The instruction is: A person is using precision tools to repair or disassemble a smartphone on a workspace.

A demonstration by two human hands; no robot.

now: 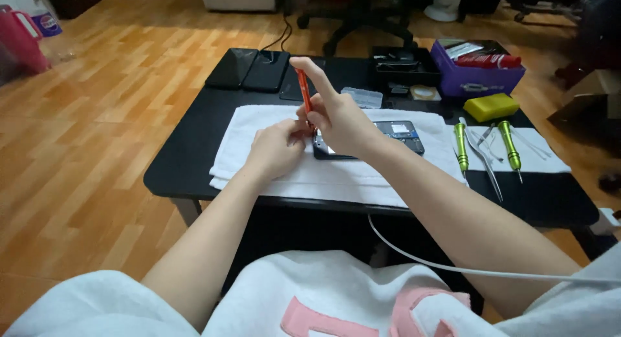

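- Right hand (339, 120) pinched shut around a slim orange-handled precision screwdriver (303, 91), shaft held near upright, index finger stretched along the top of the handle — tip hidden behind the fingers.
- Left hand (275, 149) curled closed just beside the right, fingertips pressed at the near-left edge of a dark, flat, opened rectangular phone (394, 135); whether anything is held there cannot be told.
- Phone lying flat on a white folded cloth towel (259, 127) spread over the low black bench (174, 162), directly under and just beyond both hands.
- Likely light, rigid and fragile — best steadied by the outer frame edges, not the exposed inner parts; towel should stop sliding.
- Screwdriver thin, stiff and light; knurled handle probably best gripped high for fine turning.
- To the right of the right hand: two green-handled metal screwdrivers (460, 146) and slim steel tweezers (488, 169) on a second white cloth.
- Beyond the hands: dark flat phones (249, 68) in a row, a yellow sponge block (491, 106), a purple plastic box (475, 78).
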